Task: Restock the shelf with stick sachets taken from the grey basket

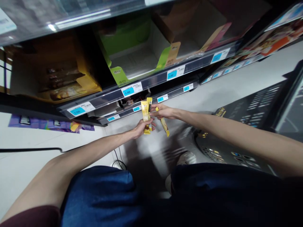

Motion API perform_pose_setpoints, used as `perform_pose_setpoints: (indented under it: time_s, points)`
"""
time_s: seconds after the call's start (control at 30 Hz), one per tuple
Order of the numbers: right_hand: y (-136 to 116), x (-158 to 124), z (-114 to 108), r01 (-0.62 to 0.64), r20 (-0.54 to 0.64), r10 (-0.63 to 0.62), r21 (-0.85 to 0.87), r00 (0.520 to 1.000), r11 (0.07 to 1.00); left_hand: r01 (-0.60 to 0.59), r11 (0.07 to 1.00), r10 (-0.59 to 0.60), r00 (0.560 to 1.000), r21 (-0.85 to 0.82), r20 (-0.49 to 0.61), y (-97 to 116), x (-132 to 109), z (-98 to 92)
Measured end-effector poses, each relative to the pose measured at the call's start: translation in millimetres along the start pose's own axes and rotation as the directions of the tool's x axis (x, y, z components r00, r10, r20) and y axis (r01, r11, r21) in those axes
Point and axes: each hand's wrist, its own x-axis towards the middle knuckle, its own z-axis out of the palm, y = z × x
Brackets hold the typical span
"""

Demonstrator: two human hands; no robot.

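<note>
My left hand point(142, 126) is closed around two upright yellow snack bars point(145, 111), just in front of the low shelf. My right hand point(163, 111) is to the right of them, fingers pinched on another yellow snack bar point(165, 126) that hangs down at a slant below the hand. The two hands almost touch. Both arms reach forward over my knees in blue shorts.
A store shelf unit with blue price tags point(131, 90) along its rails fills the upper view. A green display box point(132, 56) and a yellow-brown box point(54, 75) sit on it. A black basket point(239, 132) is at right, a purple packet point(47, 123) lies on the floor at left.
</note>
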Motion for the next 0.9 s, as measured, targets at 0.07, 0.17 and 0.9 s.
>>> perform_pose_setpoints:
  time_s: [0.07,0.17,0.9]
  points:
    - [1.0,-0.5,-0.2,-0.003,-0.021,0.003,-0.015,1.0,1.0,-0.012,1.0,0.013,1.0,-0.028,0.018,0.7,-0.8,2.1]
    - [2.2,-0.4,-0.3,-0.008,-0.087,0.004,-0.04,0.996,0.999,-0.024,0.997,0.026,0.999,-0.067,0.03,3.0,-0.3,3.4]
    - [5.5,10.3,-12.2,-0.05,-0.415,-0.075,-0.282,0.907,0.958,-0.045,0.998,0.043,0.997,0.04,0.057,4.5,7.3,-1.1]
